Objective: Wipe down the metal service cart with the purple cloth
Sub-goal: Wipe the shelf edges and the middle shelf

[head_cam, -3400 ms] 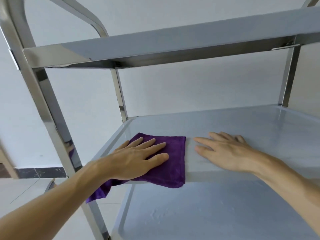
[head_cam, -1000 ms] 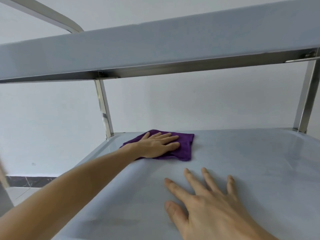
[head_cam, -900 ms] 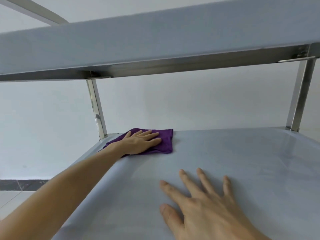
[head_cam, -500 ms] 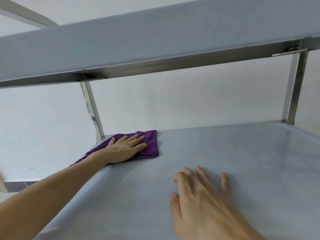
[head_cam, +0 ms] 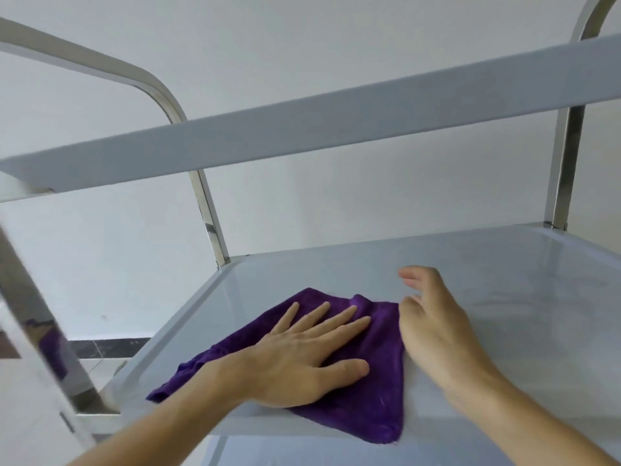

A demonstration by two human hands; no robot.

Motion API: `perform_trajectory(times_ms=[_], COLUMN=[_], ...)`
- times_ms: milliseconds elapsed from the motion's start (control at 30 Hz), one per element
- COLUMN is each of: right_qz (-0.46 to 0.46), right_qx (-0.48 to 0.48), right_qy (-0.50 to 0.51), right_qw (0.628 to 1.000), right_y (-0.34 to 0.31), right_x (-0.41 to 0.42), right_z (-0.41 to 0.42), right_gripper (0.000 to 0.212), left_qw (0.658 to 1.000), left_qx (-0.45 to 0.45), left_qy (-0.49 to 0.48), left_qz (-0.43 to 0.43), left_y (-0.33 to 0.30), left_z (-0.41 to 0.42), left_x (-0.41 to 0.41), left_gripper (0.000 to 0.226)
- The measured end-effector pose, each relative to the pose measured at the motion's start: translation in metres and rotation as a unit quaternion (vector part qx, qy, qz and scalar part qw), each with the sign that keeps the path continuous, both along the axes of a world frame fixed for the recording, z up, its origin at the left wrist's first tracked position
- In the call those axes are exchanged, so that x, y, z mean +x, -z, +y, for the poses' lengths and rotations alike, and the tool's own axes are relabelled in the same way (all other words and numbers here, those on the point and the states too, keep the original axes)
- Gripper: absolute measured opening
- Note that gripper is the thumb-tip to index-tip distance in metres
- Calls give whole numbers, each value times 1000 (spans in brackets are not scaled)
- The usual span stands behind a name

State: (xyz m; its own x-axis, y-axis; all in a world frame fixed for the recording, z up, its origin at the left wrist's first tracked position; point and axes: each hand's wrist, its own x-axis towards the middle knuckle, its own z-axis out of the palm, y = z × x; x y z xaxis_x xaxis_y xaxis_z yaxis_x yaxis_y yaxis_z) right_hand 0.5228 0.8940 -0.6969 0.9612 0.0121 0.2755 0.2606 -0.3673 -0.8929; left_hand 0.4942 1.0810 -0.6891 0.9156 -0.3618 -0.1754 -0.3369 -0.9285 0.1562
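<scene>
Cloth (head_cam: 366,375) dragged to shelf (head_cam: 504,297) front edge; left hand (head_cam: 302,358) flat on it, right hand (head_cam: 433,331) open beside.

purple cloth (head_cam: 369,391) | flat, rumpled | middle shelf (head_cam: 504,297), overhanging near edge

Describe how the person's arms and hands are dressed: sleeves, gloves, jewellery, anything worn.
Both forearms are bare as far as the frame shows; no sleeve reaches into view. The left hand and right hand wear no gloves. No ring, watch or bracelet shows on the visible fingers or wrists, and the nails look short and unpainted.
</scene>
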Motion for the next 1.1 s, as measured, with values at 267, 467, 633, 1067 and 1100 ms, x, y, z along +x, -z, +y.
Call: perform_trajectory(times_ms=[267, 467, 633, 1067, 1100], right_qz=[26, -99, -115, 41, 59], right_qx=[96, -146, -217, -453, -439], right_qy=[21, -30, -173, -206, -195], right_qw=[995, 984, 954, 866, 875], right_y=[-1, -9, -12, -4, -9], right_x=[17, 10, -17, 13, 20], right_z=[-21, -3, 64, -29, -45], right_gripper=[26, 12, 41, 46, 39], left_qw=[983, 930, 921, 973, 972], left_qx=[-159, -286, -234, -120, -123], left_qy=[25, -107, -180, -155, -157], left_qz=[-91, -205, -256, -123, -126], left_y=[-7, -26, -27, 17, 17], left_z=[-14, 48, 91, 106, 106], left_x=[-19, -25, -12, 7, 6], left_gripper=[55, 24, 34, 47, 47])
